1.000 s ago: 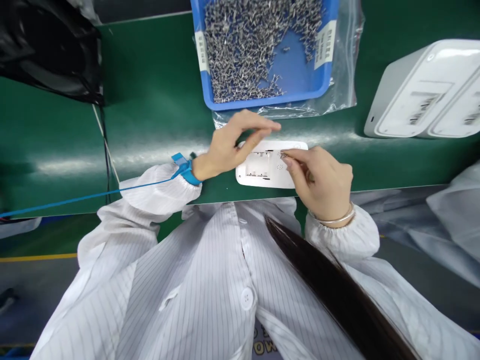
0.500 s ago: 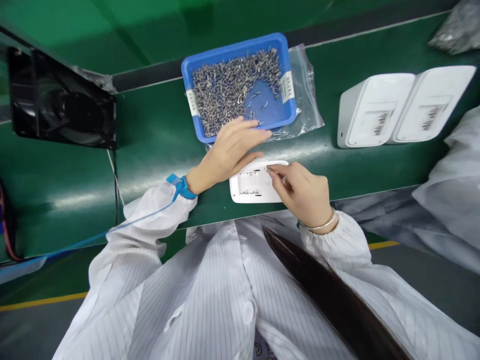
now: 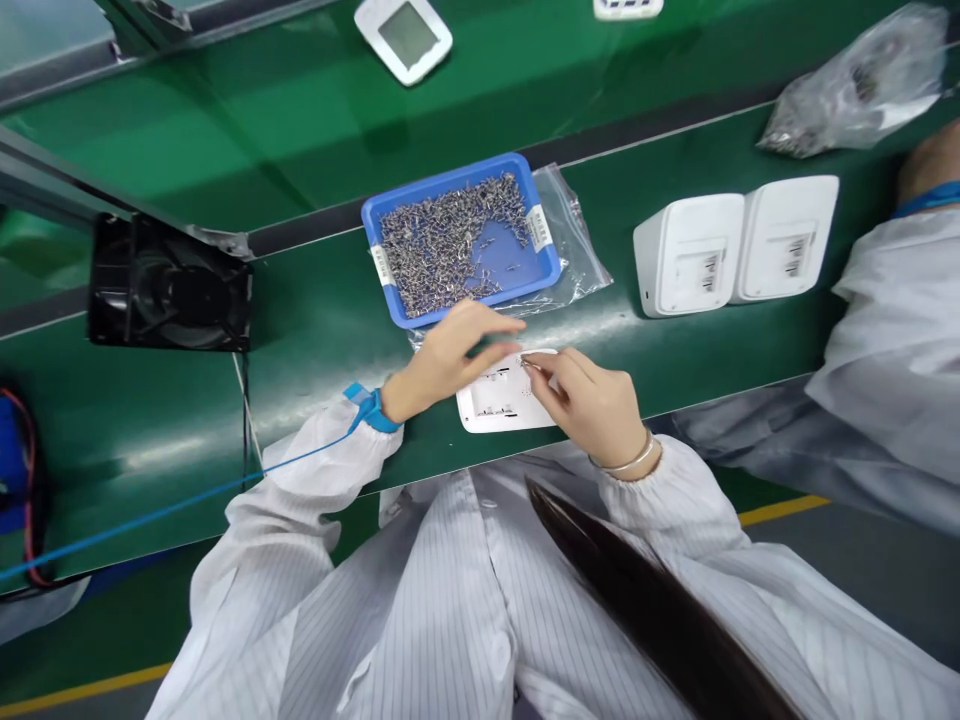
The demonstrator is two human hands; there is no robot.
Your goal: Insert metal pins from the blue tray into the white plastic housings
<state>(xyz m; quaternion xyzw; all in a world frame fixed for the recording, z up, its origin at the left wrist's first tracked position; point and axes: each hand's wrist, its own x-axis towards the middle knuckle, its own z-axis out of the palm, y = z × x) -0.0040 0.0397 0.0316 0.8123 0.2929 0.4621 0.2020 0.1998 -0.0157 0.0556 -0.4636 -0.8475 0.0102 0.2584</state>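
Note:
On the bench near its front edge lies a white plastic housing (image 3: 491, 403) with battery slots facing up. My right hand (image 3: 592, 405) is over its right end, thumb and forefinger pinched on a small metal part (image 3: 526, 362) at the housing's upper edge. The part's exact shape is too small to make out. My left hand (image 3: 454, 350), wearing a blue wrist strap, hovers between the housing and a blue tray (image 3: 544, 268) of loose metal pieces. Its thumb and fingers are apart, with nothing visible in them.
Two white devices (image 3: 697, 255) stand side by side at right. A zip bag (image 3: 581, 235) lies under the tray, and another plastic bag (image 3: 855, 85) is at the back right. A black fan (image 3: 172, 285) stands at left. A co-worker's sleeve (image 3: 900, 270) shows at the right edge.
My view has shifted, bringing more of the bench's back into sight. My left hand has drawn away from the tray, its thumb and fingers spreading. My right hand keeps its pinch at the housing.

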